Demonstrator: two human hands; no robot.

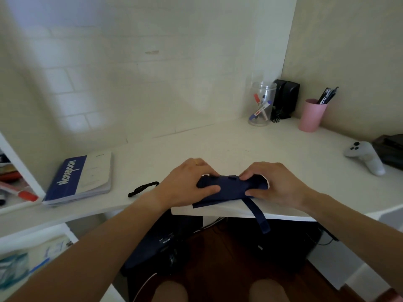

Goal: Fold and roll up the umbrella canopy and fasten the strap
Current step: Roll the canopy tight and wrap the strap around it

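Your forearms reach in low over bench (218,144) front edge. Umbrella (231,189) lies at that edge, strap (259,216) hanging off over floor. Left hand (185,186) and right hand (277,186), palms down, each in closed grip on canopy end. Open bench behind; notebook (80,177) left, controller (364,156) right.

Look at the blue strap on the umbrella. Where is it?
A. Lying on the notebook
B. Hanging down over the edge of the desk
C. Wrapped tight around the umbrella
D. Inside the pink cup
B: the blue strap hangs loose past the front edge of the desk, while both hands, left and right, hold the folded umbrella on top.
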